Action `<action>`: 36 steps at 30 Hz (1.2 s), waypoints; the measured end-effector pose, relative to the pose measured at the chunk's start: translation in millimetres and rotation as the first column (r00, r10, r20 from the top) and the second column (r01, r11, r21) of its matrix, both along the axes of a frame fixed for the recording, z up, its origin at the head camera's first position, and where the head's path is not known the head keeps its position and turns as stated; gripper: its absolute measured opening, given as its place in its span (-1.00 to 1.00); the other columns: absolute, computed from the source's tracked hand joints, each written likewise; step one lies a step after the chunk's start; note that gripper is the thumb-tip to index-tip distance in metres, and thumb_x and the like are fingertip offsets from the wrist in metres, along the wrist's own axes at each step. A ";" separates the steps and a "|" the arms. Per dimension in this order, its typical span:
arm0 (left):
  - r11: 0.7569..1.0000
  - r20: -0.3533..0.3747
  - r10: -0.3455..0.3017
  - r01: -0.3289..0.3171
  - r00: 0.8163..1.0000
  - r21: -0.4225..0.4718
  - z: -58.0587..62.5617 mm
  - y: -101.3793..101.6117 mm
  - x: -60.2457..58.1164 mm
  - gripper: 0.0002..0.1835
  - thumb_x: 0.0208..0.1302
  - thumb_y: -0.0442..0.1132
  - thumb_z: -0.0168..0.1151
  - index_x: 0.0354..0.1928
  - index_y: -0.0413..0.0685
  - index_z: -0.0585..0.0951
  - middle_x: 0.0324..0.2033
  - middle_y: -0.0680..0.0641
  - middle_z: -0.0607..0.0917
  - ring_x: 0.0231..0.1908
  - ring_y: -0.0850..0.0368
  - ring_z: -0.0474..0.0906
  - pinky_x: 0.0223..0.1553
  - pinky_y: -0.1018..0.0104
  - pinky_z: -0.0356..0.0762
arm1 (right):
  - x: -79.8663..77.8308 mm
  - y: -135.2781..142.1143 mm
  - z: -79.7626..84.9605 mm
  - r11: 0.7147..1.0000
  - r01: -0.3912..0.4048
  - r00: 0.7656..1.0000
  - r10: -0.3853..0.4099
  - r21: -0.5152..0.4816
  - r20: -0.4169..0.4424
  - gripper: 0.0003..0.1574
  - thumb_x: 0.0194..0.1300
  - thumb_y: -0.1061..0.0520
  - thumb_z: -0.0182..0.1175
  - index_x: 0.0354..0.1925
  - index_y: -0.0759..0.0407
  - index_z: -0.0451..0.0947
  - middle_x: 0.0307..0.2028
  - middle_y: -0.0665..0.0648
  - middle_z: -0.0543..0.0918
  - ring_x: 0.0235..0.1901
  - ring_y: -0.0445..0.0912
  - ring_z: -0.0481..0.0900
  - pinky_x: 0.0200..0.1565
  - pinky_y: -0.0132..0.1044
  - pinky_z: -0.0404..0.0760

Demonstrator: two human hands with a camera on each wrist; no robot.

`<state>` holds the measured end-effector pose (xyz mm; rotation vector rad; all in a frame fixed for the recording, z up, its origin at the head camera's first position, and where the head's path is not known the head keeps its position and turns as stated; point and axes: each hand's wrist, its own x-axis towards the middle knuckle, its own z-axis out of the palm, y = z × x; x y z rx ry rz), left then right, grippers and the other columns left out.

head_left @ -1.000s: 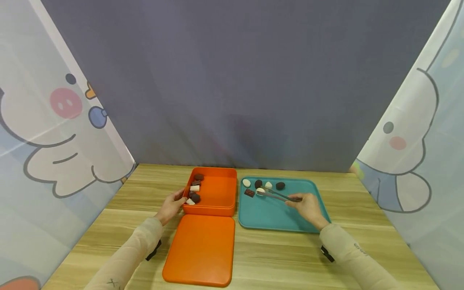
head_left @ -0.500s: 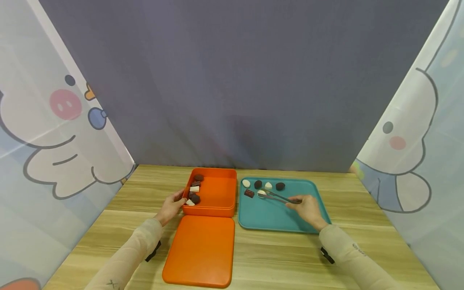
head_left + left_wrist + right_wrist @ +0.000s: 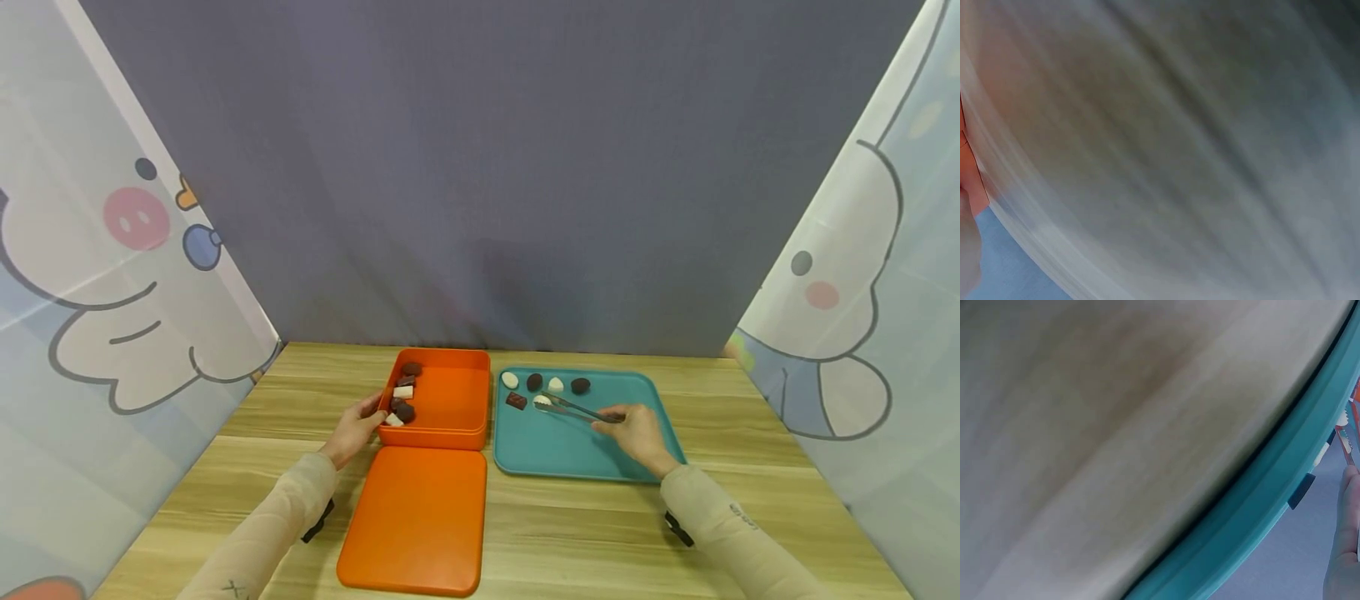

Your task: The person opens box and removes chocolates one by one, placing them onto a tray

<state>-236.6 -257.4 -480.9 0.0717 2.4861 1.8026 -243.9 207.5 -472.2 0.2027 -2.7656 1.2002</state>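
Note:
My right hand (image 3: 636,435) holds slim dark tongs (image 3: 576,409) over the teal tray (image 3: 585,458). Their tips lie around a ridged white chocolate (image 3: 542,402). Close by on the tray are a white oval chocolate (image 3: 510,380), a dark round one (image 3: 534,382), a small white one (image 3: 555,384), a dark oval one (image 3: 581,386) and a dark square one (image 3: 516,401). At the left, my left hand (image 3: 354,429) grips the near left wall of the orange box (image 3: 457,396), thumb over the rim. Sleeve fabric fills most of both wrist views.
Dark and white chocolates line the box's left side, among them a white block (image 3: 403,392) and a dark round piece (image 3: 405,412). The orange lid (image 3: 412,521) lies flat in front of the box on the wooden table (image 3: 570,533). A grey curtain (image 3: 480,183) hangs behind.
The tong tips and the ridged white chocolate have shifted slightly right and toward me on the tray. My left hand keeps its place on the box.

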 end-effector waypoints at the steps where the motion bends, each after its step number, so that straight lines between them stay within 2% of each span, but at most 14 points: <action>1: 1.000 0.001 0.004 -0.004 1.000 0.001 -0.3 -0.1 0.2 -0.44 0.40 -0.31 -0.12 0.40 -0.18 0.06 0.32 -0.32 0.19 0.29 -0.19 0.16 0.26 -0.07 0.21 | -0.1 0.0 -0.1 1.000 -0.002 1.000 0.002 0.000 0.004 -0.67 0.09 0.09 0.32 -0.18 0.26 0.66 -0.17 0.28 0.67 -0.15 0.15 0.58 -0.24 -0.09 0.62; 10: 1.000 0.001 -0.013 0.013 1.000 0.012 0.4 -0.5 0.2 -0.44 0.41 -0.33 -0.15 0.40 -0.21 0.03 0.33 -0.33 0.17 0.30 -0.20 0.14 0.25 -0.03 0.23 | 0.3 -0.6 -0.8 1.000 0.008 1.000 -0.009 0.007 0.028 -0.63 0.07 0.08 0.33 -0.16 0.26 0.65 -0.15 0.29 0.66 -0.18 0.12 0.59 -0.28 -0.15 0.62; 18: 1.000 0.006 -0.006 0.006 1.000 0.004 6.7 -0.5 1.1 -0.43 0.41 -0.32 -0.14 0.41 -0.19 0.02 0.34 -0.33 0.13 0.32 -0.21 0.09 0.27 -0.06 0.20 | 3.1 -4.0 6.7 1.000 -0.001 0.999 0.002 -0.029 0.041 -0.55 0.08 0.04 0.32 -0.10 0.30 0.62 -0.19 0.28 0.67 -0.23 0.07 0.61 -0.32 -0.19 0.62; 29: 1.000 0.010 0.008 -0.008 1.000 0.002 5.9 -1.2 0.9 -0.42 0.41 -0.31 -0.13 0.41 -0.20 0.02 0.33 -0.34 0.14 0.32 -0.22 0.08 0.26 -0.06 0.21 | 2.9 -12.7 18.6 0.995 0.012 0.997 -0.005 -0.094 0.078 -0.47 0.05 -0.02 0.34 -0.04 0.23 0.59 -0.09 0.27 0.63 -0.10 0.12 0.56 -0.24 -0.18 0.62; 36: 1.000 0.010 -0.011 0.011 1.000 0.007 4.6 0.1 1.5 -0.43 0.42 -0.32 -0.16 0.41 -0.22 -0.01 0.34 -0.35 0.13 0.33 -0.22 0.06 0.27 -0.07 0.18 | 3.0 -25.9 28.6 0.991 0.014 0.994 0.002 -0.135 0.113 -0.41 0.05 -0.05 0.34 0.02 0.19 0.56 -0.06 0.25 0.62 -0.08 0.10 0.56 -0.22 -0.18 0.62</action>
